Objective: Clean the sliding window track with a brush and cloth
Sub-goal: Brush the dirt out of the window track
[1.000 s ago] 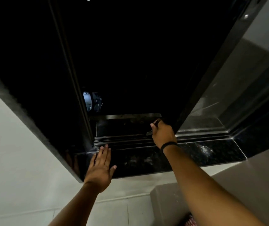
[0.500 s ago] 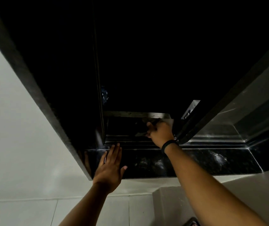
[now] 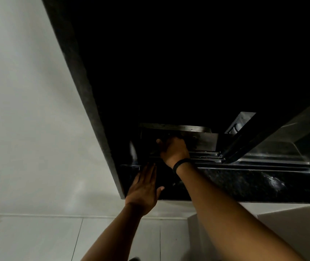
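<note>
The window track (image 3: pixel 205 156) shows as thin metal rails at the bottom of the dark opening, just behind the black speckled sill (image 3: pixel 244 182). My right hand (image 3: pixel 173 149), with a black band on its wrist, reaches over the sill into the left part of the track. Its fingers are curled around a small dark tool, apparently the brush (image 3: pixel 153 153), whose tip pokes out to the left and is hard to make out. My left hand (image 3: pixel 143 189) lies flat and open on the left end of the sill. No cloth is in view.
The dark sliding sash frame (image 3: pixel 242 142) stands to the right of my right hand, with glass behind it. A black jamb (image 3: pixel 86 95) bounds the opening on the left, beside a white wall (image 3: pixel 28 110). Below are white tiles and a grey ledge (image 3: pixel 291 232).
The view has shifted left and closer to the left end of the opening. My right hand has moved left along the track with the tool. My left hand has stayed flat on the sill.
</note>
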